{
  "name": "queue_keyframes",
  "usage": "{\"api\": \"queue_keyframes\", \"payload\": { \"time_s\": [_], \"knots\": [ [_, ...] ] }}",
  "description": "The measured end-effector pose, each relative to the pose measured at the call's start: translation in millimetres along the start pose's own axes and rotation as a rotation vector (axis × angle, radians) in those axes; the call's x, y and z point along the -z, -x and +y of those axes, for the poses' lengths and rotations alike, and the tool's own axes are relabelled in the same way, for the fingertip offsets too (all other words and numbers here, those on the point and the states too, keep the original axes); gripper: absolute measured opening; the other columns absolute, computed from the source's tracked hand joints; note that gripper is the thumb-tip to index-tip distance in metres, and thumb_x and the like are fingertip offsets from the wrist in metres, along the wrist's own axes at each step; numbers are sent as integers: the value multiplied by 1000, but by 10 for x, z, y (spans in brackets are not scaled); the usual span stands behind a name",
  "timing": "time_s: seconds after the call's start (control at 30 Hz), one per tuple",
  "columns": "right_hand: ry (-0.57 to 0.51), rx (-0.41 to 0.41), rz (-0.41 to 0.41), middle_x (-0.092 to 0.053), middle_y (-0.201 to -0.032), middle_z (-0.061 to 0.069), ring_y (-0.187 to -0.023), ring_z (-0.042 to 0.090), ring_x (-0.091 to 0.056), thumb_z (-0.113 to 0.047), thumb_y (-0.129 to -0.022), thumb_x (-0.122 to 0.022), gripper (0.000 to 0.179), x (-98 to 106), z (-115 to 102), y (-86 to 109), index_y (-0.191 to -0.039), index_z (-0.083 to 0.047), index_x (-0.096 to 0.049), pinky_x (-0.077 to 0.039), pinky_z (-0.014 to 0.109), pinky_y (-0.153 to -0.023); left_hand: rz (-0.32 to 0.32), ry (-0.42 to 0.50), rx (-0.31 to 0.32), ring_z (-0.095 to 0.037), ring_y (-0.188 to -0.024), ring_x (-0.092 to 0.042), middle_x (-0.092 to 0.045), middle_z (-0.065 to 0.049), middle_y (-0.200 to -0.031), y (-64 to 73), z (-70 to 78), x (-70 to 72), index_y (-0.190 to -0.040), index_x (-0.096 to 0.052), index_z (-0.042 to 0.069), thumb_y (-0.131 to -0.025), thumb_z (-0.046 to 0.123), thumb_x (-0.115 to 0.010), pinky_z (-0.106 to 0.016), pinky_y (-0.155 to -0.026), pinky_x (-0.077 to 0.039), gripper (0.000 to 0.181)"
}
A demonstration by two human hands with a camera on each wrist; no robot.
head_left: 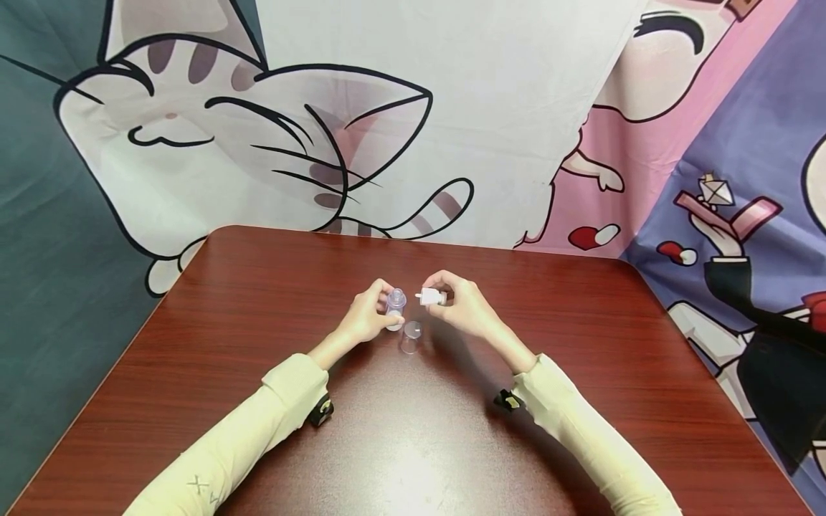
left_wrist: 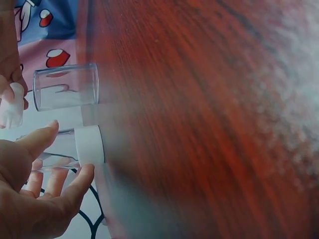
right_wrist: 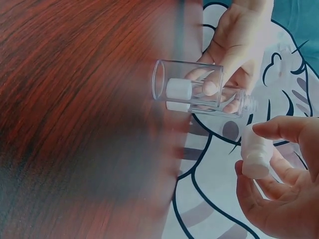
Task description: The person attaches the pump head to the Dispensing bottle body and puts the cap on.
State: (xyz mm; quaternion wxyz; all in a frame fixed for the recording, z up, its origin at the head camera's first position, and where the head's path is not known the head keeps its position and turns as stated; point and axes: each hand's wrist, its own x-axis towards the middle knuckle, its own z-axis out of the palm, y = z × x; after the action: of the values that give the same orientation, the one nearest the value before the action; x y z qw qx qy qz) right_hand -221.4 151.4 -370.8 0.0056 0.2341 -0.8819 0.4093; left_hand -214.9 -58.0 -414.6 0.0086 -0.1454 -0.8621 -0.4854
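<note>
My left hand (head_left: 363,317) holds a small clear bottle (head_left: 396,301) upright between thumb and fingers. The white base (left_wrist: 89,145) of this bottle is close over the tabletop in the left wrist view, and its threaded neck (right_wrist: 249,103) is uncovered. To the right, my right hand (head_left: 470,309) pinches a white pump top (head_left: 431,296), tilted sideways with its thin tip toward the bottle. Thumb and fingers sit on opposite sides of the pump top in the right wrist view. A clear cylindrical cap (head_left: 411,338) stands on the table just in front of the bottle, apart from both hands.
The brown wooden table (head_left: 258,272) has a shiny glare patch near its front. Behind it hangs a cloth backdrop (head_left: 516,107) with cartoon figures. Dark wrist cameras (head_left: 320,410) sit under both pale sleeves.
</note>
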Motion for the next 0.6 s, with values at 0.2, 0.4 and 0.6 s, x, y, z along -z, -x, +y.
{"api": "queue_keyframes", "payload": {
  "time_s": [0.2,0.4,0.6],
  "knots": [
    [-11,19,19,-68,-99,8,-87,20,-64,-1,-80,-71,29,-10,-7,0,-106,-8,-62,-56,40,-79,2,2,-1,-31,-90,-67,-68,-19,-100,5,11,0,-108,-50,2,-77,3,-78,-41,-83,-54,42],
    [-12,43,40,-68,-98,5,-86,18,-64,-1,-80,-70,27,-14,-11,-6,-104,-9,-62,-56,38,-78,4,0,-8,-31,-90,-67,-68,-18,-99,8,6,-4,-108,-50,2,-76,3,-78,-42,-83,-54,42],
    [-42,60,50,-68,-99,5,-86,17,-63,-1,-81,-69,26,-22,-37,-13,-104,-10,-62,-57,39,-79,4,-5,-9,-31,-90,-68,-68,-18,-99,12,3,-4,-108,-50,3,-76,4,-78,-42,-83,-54,43]
  ]
}}
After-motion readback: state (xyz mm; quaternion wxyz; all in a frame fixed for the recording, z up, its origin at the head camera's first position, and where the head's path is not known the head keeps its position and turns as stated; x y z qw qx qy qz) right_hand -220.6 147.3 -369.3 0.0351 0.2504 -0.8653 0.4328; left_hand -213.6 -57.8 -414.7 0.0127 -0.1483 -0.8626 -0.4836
